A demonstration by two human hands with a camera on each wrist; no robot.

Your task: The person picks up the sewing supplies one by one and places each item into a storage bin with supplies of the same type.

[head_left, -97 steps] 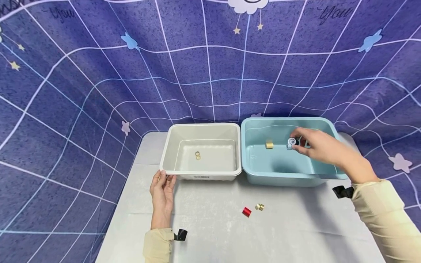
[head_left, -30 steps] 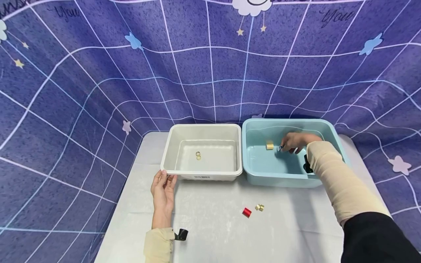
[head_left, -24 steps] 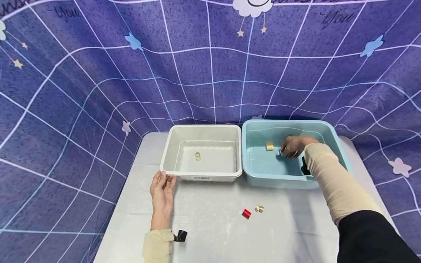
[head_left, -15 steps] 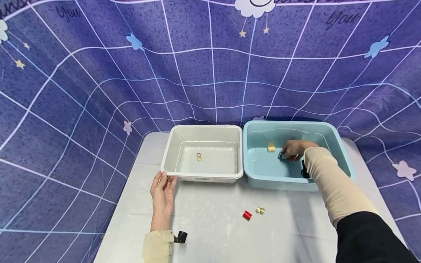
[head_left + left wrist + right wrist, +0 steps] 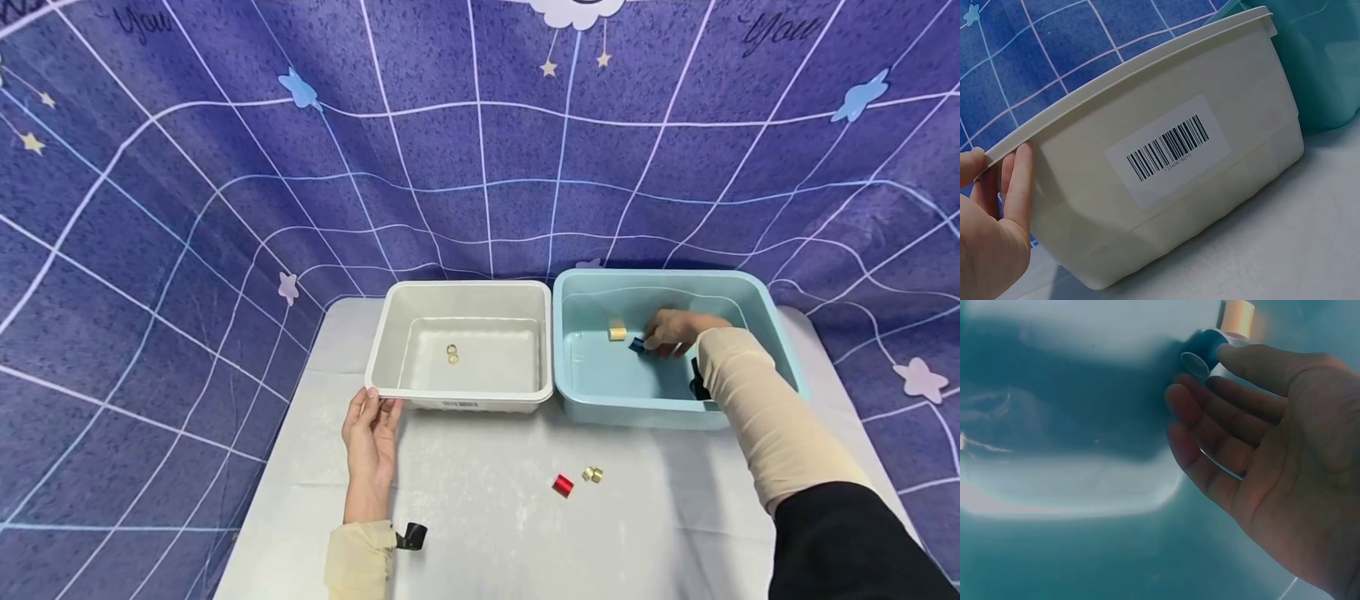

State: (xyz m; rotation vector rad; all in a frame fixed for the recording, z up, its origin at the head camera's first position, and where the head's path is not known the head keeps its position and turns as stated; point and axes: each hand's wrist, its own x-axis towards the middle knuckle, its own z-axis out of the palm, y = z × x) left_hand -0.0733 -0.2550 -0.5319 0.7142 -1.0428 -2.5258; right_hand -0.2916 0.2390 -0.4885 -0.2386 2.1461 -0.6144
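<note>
We see the left hand (image 5: 372, 442) gripping the white bin (image 5: 465, 395), its thumb partly cut off in the left wrist view. Right of it lies a red spool (image 5: 562, 485). In the teal bin (image 5: 645, 417), left of the right hand (image 5: 1294, 440), are a yellow spool (image 5: 617, 331) and, against the thumb, a blue spool (image 5: 1202, 350); pinched or not, we cannot tell.

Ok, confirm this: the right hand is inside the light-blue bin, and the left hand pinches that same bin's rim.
Not quite: the left hand pinches the off-white bin by its rim, as the left wrist view shows. The right hand is inside the light-blue bin, as you say.
</note>
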